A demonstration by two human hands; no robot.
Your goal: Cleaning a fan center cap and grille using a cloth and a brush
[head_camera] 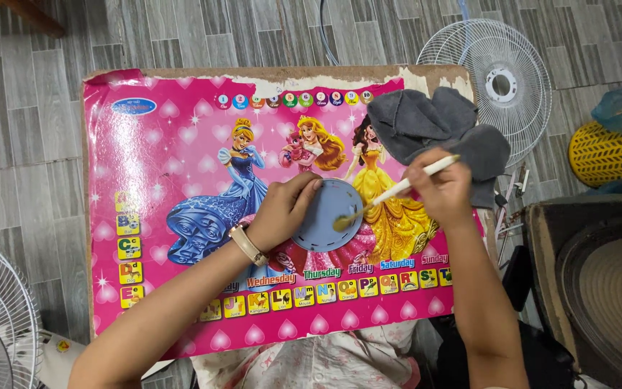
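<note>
Left hand (282,209) grips the round grey-blue disc (327,215) flat near the pink board's (145,144) middle, right hand (437,189) pinches a white-handled brush (397,189) on it; best keep disc pinned, strokes light, clear of grey cloth (433,133).

My round blue-grey disc (329,214) lies flat on the pink picture surface (181,144), near its middle. It has small slots around its edge. My thin white brush (404,184) leans over it on a slant, and its yellowish tip touches the right side of the disc.
</note>
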